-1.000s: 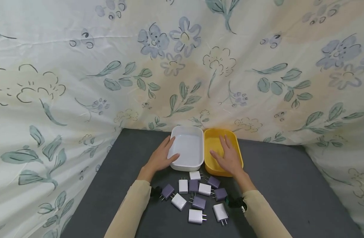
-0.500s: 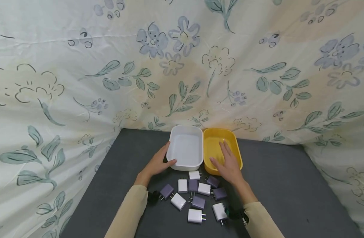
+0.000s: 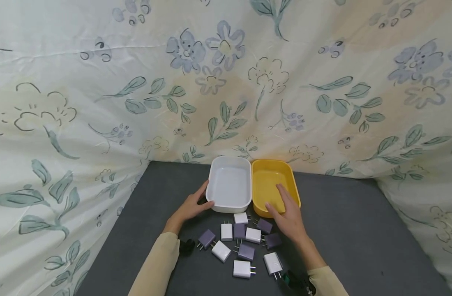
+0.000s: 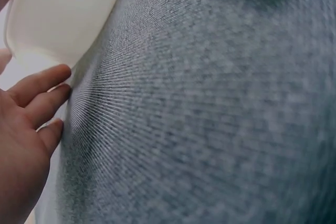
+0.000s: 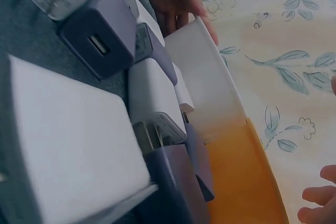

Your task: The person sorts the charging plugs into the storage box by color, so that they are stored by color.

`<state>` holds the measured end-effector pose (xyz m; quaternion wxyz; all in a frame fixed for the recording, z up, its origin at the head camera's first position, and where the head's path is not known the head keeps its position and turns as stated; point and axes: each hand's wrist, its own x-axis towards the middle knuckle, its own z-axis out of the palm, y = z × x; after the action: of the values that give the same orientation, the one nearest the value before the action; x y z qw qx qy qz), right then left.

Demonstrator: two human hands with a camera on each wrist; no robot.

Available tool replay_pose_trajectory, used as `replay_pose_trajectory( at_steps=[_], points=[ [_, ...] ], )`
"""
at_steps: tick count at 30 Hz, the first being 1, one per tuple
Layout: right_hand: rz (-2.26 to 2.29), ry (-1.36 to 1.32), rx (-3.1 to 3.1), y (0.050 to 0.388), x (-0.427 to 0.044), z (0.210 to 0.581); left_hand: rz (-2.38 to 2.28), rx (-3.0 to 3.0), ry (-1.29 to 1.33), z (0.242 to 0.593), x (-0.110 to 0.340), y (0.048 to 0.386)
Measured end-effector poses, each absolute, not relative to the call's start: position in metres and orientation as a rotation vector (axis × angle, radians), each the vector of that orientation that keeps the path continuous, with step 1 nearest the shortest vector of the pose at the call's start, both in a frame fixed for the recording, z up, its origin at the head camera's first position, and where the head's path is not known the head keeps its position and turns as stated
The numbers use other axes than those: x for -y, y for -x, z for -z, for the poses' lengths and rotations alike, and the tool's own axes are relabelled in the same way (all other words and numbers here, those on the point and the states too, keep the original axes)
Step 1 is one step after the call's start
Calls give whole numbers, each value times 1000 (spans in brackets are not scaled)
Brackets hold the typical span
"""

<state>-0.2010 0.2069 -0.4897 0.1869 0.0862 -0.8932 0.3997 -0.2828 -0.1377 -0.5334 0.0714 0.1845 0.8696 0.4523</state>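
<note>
A white plastic tray [image 3: 230,184] and a yellow tray [image 3: 272,181] stand side by side at the back of the dark table. My left hand [image 3: 190,206] is at the white tray's left near corner, its thumb by the rim and its fingers spread along the outer side. In the left wrist view, those fingertips [image 4: 59,73] are close to the tray wall. My right hand [image 3: 289,213] is over the yellow tray's near right part, fingers extended and holding nothing. In front of the trays lie several USB charger plugs, some white [image 3: 242,269], some purple [image 3: 244,251].
A dark cloth-covered table [image 3: 351,234] extends to both sides of the trays. Behind and beside it hangs a floral curtain [image 3: 226,82]. One purple charger [image 3: 206,239] lies at the left of the group, near my left wrist.
Both hands have drawn back towards me, the left sliding outward from the white tray to its near corner. The right fingers have pulled back over the yellow tray. The chargers stay put.
</note>
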Motion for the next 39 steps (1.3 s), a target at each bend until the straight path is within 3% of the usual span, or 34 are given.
replay_pose_trajectory(
  at_steps=[17, 30, 39],
  points=[
    [-1155, -270, 2403, 163, -208, 500, -1492, -2554, -578, 540, 141, 282],
    [-1433, -230, 2372, 132, -217, 505, -1470, -2554, -546, 539, 140, 280],
    [-1515, -158, 2554, 136, -232, 542, -1504, -2518, -522, 540, 142, 280]
  ],
)
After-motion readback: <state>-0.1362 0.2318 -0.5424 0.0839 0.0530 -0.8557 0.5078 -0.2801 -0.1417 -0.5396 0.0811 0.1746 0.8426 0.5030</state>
